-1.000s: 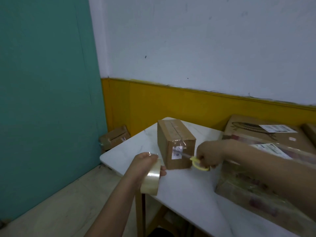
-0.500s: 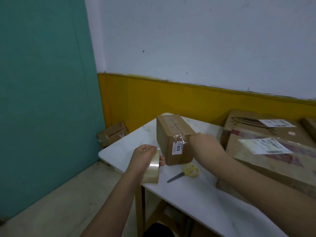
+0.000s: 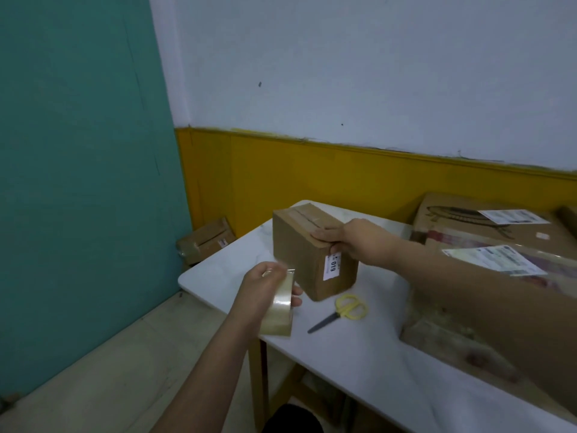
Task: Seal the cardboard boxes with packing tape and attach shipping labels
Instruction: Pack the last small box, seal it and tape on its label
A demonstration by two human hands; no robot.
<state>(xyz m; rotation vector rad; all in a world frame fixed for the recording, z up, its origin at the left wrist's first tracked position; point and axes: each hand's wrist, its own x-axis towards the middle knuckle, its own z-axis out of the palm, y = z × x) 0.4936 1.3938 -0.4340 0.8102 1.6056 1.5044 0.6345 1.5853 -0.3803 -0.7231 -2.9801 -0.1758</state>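
The left hand [image 3: 265, 289] is gripping the tape roll [image 3: 281, 304] at 7 o'clock of the small box [image 3: 312, 254], holding it just off the desk [image 3: 359, 354] edge, probably so the next strip is ready to pull. The scissors [image 3: 343, 310] are lying released on the desk at 5 o'clock of the box, within easy reach for cutting. The right hand [image 3: 346, 242] is pressing straightened fingers on the box's near top edge, with the thumb on the end face, apparently smoothing the tape end down. A small label [image 3: 331, 266] is sitting on that end face. Labelled larger boxes [image 3: 468, 220] are stacked at 3 o'clock. Another box [image 3: 206, 242] is lying on the floor at 10 o'clock.
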